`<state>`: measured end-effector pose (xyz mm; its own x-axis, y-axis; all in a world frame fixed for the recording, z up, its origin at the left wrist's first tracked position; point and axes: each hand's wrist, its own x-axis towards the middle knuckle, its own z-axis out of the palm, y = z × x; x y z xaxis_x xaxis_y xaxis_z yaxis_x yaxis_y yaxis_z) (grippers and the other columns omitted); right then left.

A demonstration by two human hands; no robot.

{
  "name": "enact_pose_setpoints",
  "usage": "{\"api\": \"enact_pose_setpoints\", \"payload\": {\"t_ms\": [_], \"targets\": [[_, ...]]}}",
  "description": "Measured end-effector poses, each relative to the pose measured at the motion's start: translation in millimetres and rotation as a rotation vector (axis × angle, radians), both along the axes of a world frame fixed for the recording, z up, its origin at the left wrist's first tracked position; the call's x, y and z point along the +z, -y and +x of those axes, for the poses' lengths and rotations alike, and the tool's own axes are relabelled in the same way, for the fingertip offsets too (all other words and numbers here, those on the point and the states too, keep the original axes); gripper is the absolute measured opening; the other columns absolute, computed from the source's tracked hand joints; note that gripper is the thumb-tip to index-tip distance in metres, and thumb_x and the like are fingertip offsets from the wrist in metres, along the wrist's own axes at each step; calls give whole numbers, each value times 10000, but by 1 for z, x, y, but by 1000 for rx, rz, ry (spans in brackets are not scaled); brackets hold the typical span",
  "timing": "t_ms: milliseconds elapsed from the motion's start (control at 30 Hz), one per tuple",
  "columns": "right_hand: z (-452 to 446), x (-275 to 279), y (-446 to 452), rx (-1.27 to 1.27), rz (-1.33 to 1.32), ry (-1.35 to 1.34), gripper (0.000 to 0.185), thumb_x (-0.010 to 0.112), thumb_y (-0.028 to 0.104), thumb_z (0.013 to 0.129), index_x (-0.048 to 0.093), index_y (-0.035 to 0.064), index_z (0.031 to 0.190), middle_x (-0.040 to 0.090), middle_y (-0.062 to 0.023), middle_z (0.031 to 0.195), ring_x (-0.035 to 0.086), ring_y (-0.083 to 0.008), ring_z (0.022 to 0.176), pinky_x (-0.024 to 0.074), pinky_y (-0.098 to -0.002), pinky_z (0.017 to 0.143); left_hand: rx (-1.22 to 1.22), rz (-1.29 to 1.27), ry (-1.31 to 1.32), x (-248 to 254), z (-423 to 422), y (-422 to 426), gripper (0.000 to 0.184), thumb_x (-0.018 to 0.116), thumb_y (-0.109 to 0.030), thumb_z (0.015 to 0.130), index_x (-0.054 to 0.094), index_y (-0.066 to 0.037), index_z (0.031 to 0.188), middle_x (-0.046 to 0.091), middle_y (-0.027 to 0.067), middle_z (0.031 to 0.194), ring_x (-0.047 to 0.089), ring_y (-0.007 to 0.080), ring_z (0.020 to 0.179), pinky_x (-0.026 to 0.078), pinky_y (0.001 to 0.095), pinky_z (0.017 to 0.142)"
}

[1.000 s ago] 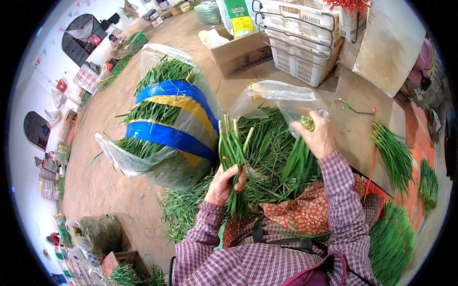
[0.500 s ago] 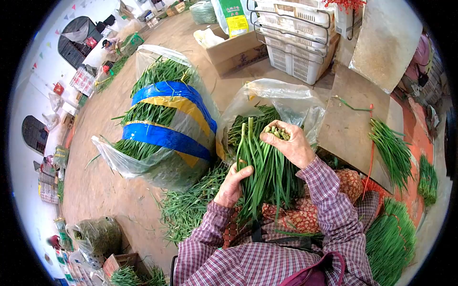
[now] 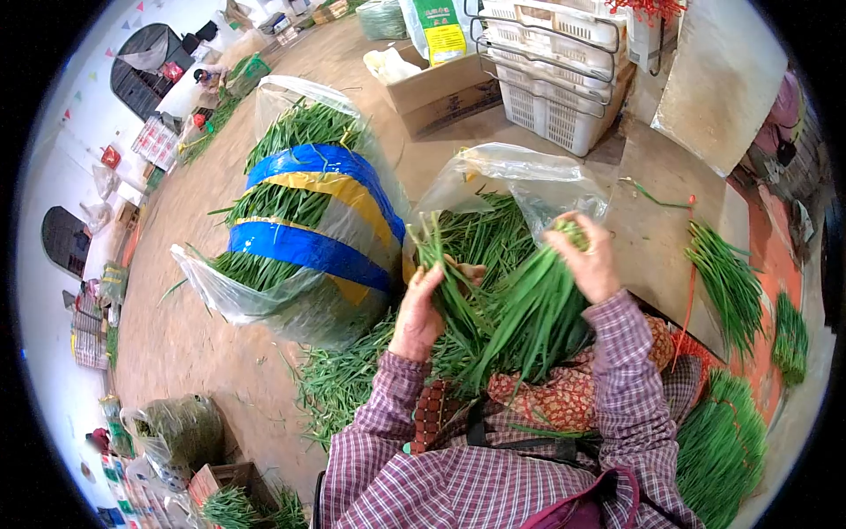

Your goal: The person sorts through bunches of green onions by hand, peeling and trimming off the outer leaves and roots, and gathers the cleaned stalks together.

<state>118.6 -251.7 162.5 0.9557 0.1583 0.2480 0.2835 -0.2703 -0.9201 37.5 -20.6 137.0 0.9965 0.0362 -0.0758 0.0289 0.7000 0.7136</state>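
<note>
My left hand (image 3: 420, 310) is closed around a small bunch of green stalks (image 3: 430, 251), their pale ends pointing up. To its right, my right hand (image 3: 589, 260) grips a fuller bunch of green stalks (image 3: 529, 313) near the cut ends, the leaves hanging down and to the left. The two bunches are close together above my lap. Behind them, an open clear plastic bag (image 3: 529, 172) holds loose greens (image 3: 493, 234). A big bag with blue and yellow bands (image 3: 308, 247), packed with greens, stands at the left.
Loose leaves (image 3: 339, 388) lie on the floor by my left arm. Tied bundles (image 3: 727, 282) rest on a board at the right, with a larger green pile (image 3: 723, 450) below. White crates (image 3: 555, 97) and a cardboard box (image 3: 445, 93) stand ahead. A person (image 3: 208, 78) is far off at the upper left.
Compared with half a second ago, my right hand has moved right with its bunch, away from my left hand. My left hand has shifted slightly left and up, its stalks now tilted.
</note>
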Motion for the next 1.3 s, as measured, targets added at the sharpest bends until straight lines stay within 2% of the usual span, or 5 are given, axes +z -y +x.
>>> {"api": "enact_pose_setpoints", "payload": {"t_ms": [233,733,867,1067,1300], "targets": [[10,7,18,-3,-51,125,236,680,258,809,648,86,967,648,-21,773,586,-77,604,494,-214,516,-46,217,-18,7,1,-8,269,578,-223,881,514,-13,1036,556,79,693,510,169,516,444,318,519],[-3,29,-45,164,-161,81,388,715,404,721,662,59,888,651,-137,756,626,-270,655,485,-351,615,-137,437,-42,5,-8,21,338,629,-170,876,568,-21,1174,615,-26,979,535,38,829,434,202,765],[-4,21,-39,184,-99,-29,310,703,329,756,649,46,871,633,-93,695,603,-161,606,482,-313,577,-65,348,-87,10,-5,24,319,571,-190,913,564,-17,1182,611,-16,1012,547,54,863,438,217,791],[12,-3,-20,233,64,49,202,693,256,784,669,110,922,627,29,707,550,-53,574,470,-211,532,-22,590,-33,4,2,-4,267,508,-236,945,590,-11,1063,649,45,833,599,101,760,474,236,696],[-9,29,-49,273,-415,67,342,658,403,731,685,130,935,663,-116,770,638,-274,691,500,-370,641,-96,918,131,6,10,12,267,529,-220,945,565,23,1051,534,-32,703,463,32,610,383,190,532]]}}
